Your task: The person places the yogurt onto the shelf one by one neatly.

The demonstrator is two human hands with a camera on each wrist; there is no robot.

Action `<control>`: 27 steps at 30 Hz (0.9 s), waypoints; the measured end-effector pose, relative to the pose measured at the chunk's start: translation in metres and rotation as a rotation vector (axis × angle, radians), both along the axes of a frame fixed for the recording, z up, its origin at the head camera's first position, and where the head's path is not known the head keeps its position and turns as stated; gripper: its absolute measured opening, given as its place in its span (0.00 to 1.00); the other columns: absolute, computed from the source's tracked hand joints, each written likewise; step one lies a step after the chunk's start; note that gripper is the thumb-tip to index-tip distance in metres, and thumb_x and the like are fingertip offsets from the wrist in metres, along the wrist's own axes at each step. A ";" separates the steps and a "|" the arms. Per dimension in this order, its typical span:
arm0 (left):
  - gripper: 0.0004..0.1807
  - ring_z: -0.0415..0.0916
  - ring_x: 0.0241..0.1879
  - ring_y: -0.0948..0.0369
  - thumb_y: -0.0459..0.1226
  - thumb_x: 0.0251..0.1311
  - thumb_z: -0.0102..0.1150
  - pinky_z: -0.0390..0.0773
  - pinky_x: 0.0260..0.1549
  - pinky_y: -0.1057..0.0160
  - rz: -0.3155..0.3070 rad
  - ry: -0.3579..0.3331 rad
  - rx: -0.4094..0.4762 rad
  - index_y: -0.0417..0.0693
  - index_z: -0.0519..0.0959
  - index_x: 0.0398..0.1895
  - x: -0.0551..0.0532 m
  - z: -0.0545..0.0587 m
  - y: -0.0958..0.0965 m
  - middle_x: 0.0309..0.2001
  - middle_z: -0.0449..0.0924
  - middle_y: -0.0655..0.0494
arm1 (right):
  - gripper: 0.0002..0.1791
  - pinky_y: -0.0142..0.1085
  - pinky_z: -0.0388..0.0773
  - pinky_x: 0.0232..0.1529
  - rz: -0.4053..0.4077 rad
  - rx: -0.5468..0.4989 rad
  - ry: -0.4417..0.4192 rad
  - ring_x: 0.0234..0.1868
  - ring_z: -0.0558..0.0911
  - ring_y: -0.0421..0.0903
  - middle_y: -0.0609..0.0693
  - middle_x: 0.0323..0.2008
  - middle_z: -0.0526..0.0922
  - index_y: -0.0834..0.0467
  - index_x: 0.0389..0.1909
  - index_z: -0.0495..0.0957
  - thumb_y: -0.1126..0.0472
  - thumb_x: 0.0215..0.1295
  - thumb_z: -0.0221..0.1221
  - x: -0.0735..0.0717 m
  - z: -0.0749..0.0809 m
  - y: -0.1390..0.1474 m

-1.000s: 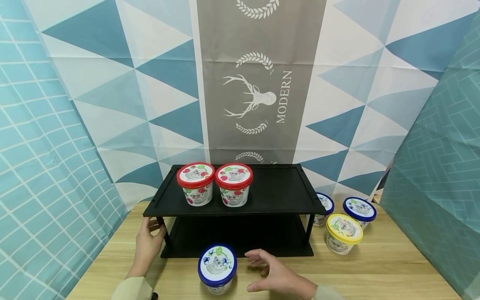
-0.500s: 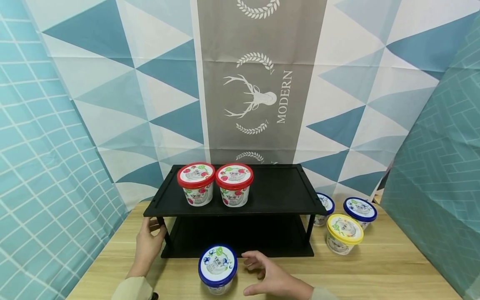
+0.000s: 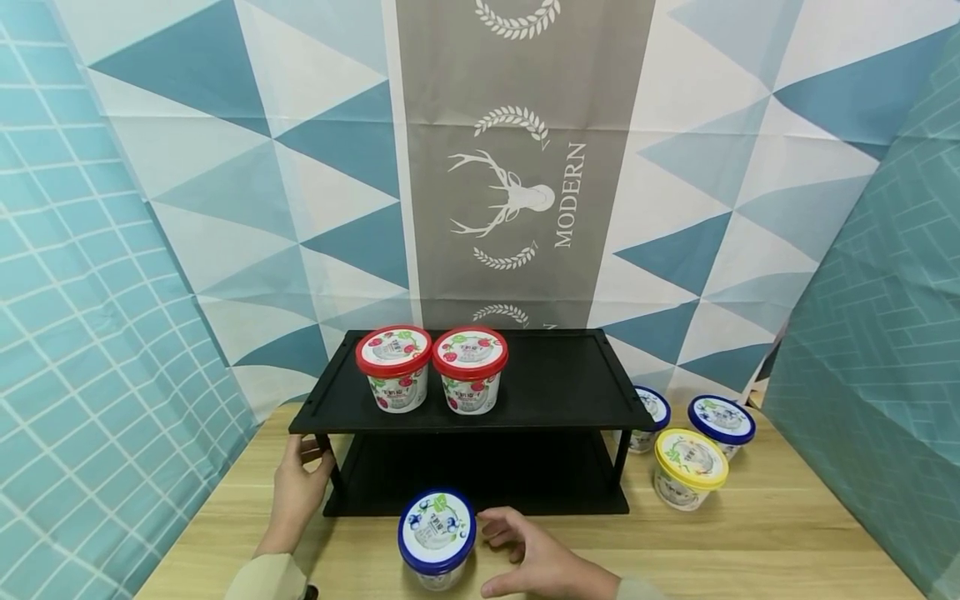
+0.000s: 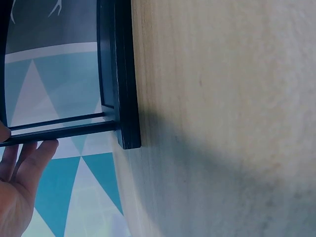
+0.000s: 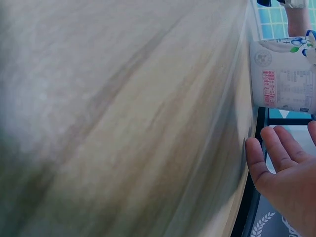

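My left hand (image 3: pixel 297 487) holds the front left post (image 4: pixel 64 132) of a black two-tier shelf (image 3: pixel 555 375). In the left wrist view the thumb lies on one side of the post and the fingers on the other. My right hand (image 3: pixel 536 557) is to the right of a blue-lidded tub (image 3: pixel 437 533) with blueberry print, its fingers loosely bent and nothing between them. A small gap parts that hand from the tub, which stands upright in front of the shelf. The right wrist view shows the tub's white side (image 5: pixel 284 81) beyond the fingers.
Two red-lidded tubs (image 3: pixel 393 369) stand side by side on the upper tier, left of its middle. Right of the shelf, a yellow-lidded tub (image 3: pixel 690 467) stands before two blue-lidded tubs (image 3: pixel 720 421) on the wooden table (image 3: pixel 780 533). Patterned cloths (image 3: pixel 517 208) hang behind and at both sides.
My right hand has moved slightly left, closer to the blue-lidded tub. The left hand stays on the post, and the tubs have not moved.
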State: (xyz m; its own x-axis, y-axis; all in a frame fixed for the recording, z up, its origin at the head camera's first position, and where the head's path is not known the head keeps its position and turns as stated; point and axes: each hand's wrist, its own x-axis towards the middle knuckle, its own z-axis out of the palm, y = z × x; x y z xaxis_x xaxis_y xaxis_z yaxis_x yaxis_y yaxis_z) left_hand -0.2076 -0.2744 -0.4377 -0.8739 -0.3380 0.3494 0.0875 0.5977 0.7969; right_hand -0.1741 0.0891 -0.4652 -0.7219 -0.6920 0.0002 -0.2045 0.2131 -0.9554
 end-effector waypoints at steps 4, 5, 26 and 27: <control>0.24 0.73 0.52 0.40 0.32 0.63 0.49 0.74 0.30 0.66 0.003 0.006 0.000 0.47 0.61 0.62 -0.001 0.000 0.000 0.50 0.72 0.37 | 0.35 0.32 0.70 0.44 0.001 0.001 -0.007 0.54 0.73 0.48 0.55 0.57 0.72 0.45 0.62 0.64 0.54 0.54 0.67 -0.001 -0.001 -0.001; 0.24 0.73 0.52 0.40 0.31 0.63 0.49 0.74 0.30 0.66 0.003 0.006 0.001 0.47 0.62 0.62 -0.001 0.000 0.000 0.50 0.72 0.37 | 0.35 0.32 0.71 0.44 0.001 0.002 -0.008 0.54 0.74 0.47 0.55 0.56 0.72 0.45 0.62 0.64 0.54 0.54 0.67 -0.001 -0.002 -0.001; 0.24 0.74 0.51 0.41 0.31 0.63 0.50 0.74 0.31 0.66 0.001 0.013 0.003 0.48 0.62 0.62 -0.001 0.000 0.001 0.50 0.73 0.38 | 0.38 0.33 0.71 0.44 -0.040 0.005 0.013 0.53 0.73 0.48 0.47 0.53 0.74 0.49 0.62 0.63 0.54 0.51 0.69 -0.003 -0.002 -0.012; 0.24 0.73 0.52 0.41 0.32 0.63 0.50 0.75 0.31 0.65 -0.003 0.010 0.002 0.48 0.62 0.62 0.000 0.000 0.001 0.50 0.72 0.38 | 0.38 0.33 0.71 0.44 -0.046 0.005 0.009 0.53 0.73 0.48 0.48 0.53 0.74 0.49 0.62 0.63 0.54 0.51 0.69 -0.003 -0.002 -0.013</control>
